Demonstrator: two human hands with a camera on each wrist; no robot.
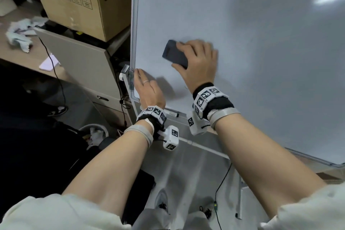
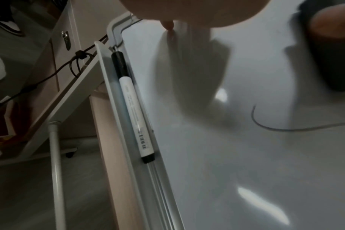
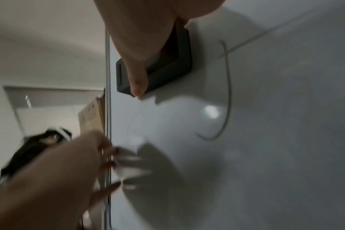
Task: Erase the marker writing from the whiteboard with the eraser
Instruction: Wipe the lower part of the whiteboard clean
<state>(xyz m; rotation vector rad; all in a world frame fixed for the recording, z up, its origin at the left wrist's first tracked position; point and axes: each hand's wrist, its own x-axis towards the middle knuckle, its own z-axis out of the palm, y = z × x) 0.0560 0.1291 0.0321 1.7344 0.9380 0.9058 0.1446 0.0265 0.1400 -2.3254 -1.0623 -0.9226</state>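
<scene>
My right hand (image 1: 197, 61) grips the dark grey rectangular plastic eraser (image 1: 174, 54), fingers along its upper edge and thumb curled under its lower edge, pressing it flat against the large white glossy whiteboard (image 1: 242, 33). From the right wrist view the eraser (image 3: 179, 62) lies just inside the board's left frame, with the thumb (image 3: 137, 84) reaching down over its near side. A thin grey curved marker line (image 3: 227, 93) remains on the board just beyond the eraser, on the side away from my thumb; the same line (image 2: 286, 127) shows in the left wrist view, below the blurred eraser (image 2: 335, 62).

My left hand (image 1: 147, 89) rests flat near the board's lower left corner, fingers straight and fairly close together, tips touching the surface next to the frame. One fingertip (image 2: 167, 24) meets its own reflection on the board. Below that palm, a white cylindrical marker pen with black cap (image 2: 133, 107) lies in the pale metal tray (image 2: 116, 109) along the board's bottom edge.
</scene>
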